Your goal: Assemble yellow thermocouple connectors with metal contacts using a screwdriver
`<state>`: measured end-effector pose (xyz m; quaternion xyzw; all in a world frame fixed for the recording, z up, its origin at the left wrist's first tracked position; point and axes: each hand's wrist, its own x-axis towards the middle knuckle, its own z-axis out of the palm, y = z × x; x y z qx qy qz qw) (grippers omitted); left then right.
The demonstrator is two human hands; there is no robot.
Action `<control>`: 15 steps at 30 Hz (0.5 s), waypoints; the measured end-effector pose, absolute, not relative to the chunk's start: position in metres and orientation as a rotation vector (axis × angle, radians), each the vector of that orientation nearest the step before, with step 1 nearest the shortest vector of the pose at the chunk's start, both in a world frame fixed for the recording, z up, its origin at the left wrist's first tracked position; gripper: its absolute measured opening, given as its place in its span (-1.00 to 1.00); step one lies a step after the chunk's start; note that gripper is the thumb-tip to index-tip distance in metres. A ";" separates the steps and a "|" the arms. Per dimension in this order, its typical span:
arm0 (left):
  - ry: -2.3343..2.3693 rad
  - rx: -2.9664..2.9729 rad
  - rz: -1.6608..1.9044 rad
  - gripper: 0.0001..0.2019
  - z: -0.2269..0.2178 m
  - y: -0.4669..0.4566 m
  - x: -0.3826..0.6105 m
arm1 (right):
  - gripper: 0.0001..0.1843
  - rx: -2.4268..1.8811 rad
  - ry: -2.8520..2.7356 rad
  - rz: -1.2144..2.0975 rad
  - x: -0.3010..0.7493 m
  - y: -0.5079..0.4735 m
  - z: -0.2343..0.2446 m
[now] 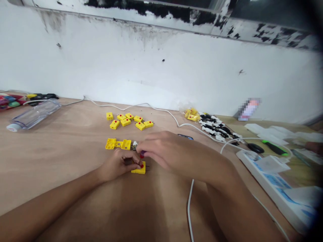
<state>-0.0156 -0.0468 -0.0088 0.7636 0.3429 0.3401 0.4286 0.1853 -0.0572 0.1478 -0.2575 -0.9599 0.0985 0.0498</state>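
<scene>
My left hand (118, 165) rests on the plywood table (60, 158), its fingers pinching a yellow plug connector (138, 169) with a red dot and metal pins. My right hand (161, 149) comes in from the right, with its fingertips close over that connector. Those fingers pinch a small dark red item (142, 154), partly hidden, so I cannot tell what it is. An opened yellow housing (110, 144) and another yellow piece (126, 144) lie just beyond my hands. Several assembled yellow connectors (128, 121) stand in a loose group farther back.
A clear bag of yellow parts (191, 115) and a heap of black-and-white parts (214, 131) lie to the right. A white power strip (264, 178), a black mouse (255, 148) and white cables (189, 208) lie nearby. A transparent plastic case (35, 114) lies at left against the white wall.
</scene>
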 end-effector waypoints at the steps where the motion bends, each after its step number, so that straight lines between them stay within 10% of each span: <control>1: 0.850 1.919 0.854 -0.86 -0.007 -0.047 -0.016 | -0.73 -0.752 -2.917 0.327 0.186 -0.057 0.148; 15: 0.831 2.069 0.820 -0.88 -0.004 -0.047 -0.018 | -0.78 -0.754 -2.915 0.405 0.180 -0.050 0.139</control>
